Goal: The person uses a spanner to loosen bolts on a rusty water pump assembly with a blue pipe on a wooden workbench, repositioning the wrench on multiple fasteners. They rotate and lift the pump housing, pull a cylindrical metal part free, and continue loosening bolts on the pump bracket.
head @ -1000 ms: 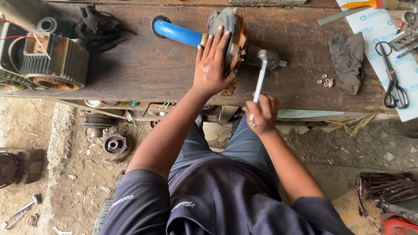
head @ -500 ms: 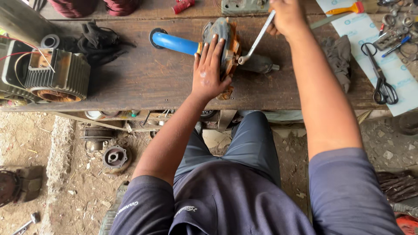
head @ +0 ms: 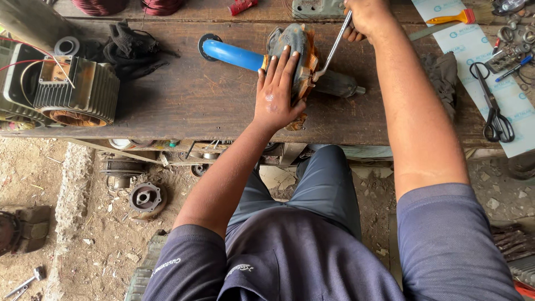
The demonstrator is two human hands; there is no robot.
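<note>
Near the surface's front edge, mid-width, I press my left hand [head: 277,95] flat, fingers spread, on the rusty motor part [head: 295,53] with blue pipe [head: 232,55], while my right hand [head: 365,17] is closed around the metal tool [head: 332,49] touching it.

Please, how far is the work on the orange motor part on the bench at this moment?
Done: the motor part with its blue pipe lies on the wooden bench. In hand: the left hand presses it down, and the right hand holds a metal wrench whose end sits at its side. Left: the part looks assembled; whether any fastener is loose cannot be seen.
</note>
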